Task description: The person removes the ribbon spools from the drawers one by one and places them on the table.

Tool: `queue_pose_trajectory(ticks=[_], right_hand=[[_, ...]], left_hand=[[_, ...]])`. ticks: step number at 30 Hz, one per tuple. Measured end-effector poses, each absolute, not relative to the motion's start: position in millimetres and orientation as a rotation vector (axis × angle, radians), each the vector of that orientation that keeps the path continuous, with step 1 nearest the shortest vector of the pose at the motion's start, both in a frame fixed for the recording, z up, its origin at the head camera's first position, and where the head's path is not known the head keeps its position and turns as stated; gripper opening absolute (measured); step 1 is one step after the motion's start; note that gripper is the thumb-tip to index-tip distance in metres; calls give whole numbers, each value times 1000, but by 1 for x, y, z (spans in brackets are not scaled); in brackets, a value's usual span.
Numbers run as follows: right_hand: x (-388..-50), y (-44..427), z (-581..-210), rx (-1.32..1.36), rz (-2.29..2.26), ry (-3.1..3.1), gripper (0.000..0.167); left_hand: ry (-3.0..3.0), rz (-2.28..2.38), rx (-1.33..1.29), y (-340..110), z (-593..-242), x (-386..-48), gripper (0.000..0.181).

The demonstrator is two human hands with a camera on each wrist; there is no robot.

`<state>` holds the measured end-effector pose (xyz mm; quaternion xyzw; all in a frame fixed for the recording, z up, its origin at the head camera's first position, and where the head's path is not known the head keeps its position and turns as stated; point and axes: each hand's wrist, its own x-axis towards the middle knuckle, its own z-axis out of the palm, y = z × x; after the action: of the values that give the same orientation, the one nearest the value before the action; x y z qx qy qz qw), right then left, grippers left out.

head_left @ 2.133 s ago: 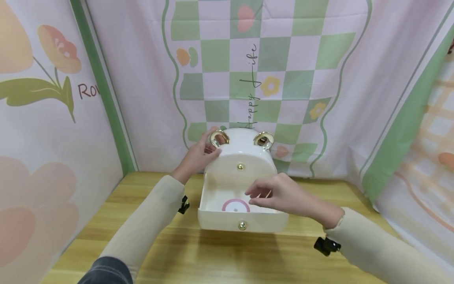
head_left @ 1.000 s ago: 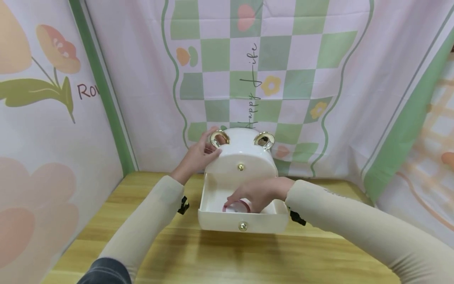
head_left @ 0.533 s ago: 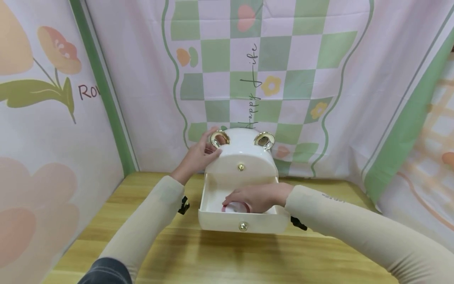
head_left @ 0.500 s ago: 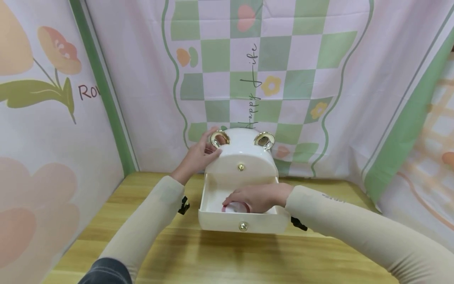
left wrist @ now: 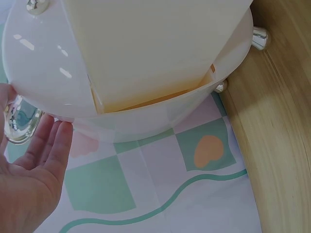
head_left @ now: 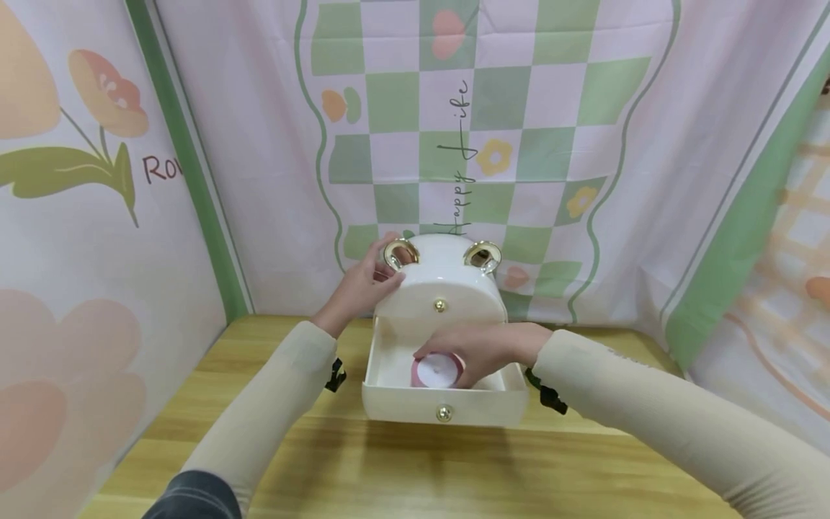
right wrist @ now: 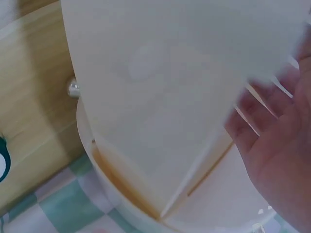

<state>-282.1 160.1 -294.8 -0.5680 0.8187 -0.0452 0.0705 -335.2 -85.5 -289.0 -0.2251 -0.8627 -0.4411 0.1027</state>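
A white storage box (head_left: 447, 256) with gold ring ears stands on the table, its lower drawer (head_left: 389, 405) pulled out toward me. Over the drawer my right hand (head_left: 476, 349) grips a white disc with a pink rim, which looks like a roll of pink ribbon (head_left: 437, 370); thumb and fingers are on opposite sides of its rim. My left hand (head_left: 363, 288) holds the box at its upper left, around the left ear. In the left wrist view its fingertips (left wrist: 63, 131) touch the box's edge. The drawer's walls hide part of the right hand in the right wrist view.
Wooden table (head_left: 311, 461) lies around the box. A patterned curtain (head_left: 395, 158) hangs close behind it. At the left edge of the right wrist view a teal ring with a white centre (right wrist: 4, 160) is partly visible. The upper drawer front carries a gold knob (head_left: 440, 305).
My right hand has come down into the drawer and taken the ribbon roll, which now sits slightly higher, with more of its face showing. The left hand and the box have stayed put.
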Motion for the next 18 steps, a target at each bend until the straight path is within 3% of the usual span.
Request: queue_pose_trajectory(ticks=[8, 18], right_hand=[[-280, 180, -280, -1621, -214, 2516, 72], [-270, 216, -260, -1479, -352, 2622, 71]], left_hand=[[-2532, -1299, -685, -86, -289, -335, 73], [-2526, -1310, -689, -86, -289, -334, 73]])
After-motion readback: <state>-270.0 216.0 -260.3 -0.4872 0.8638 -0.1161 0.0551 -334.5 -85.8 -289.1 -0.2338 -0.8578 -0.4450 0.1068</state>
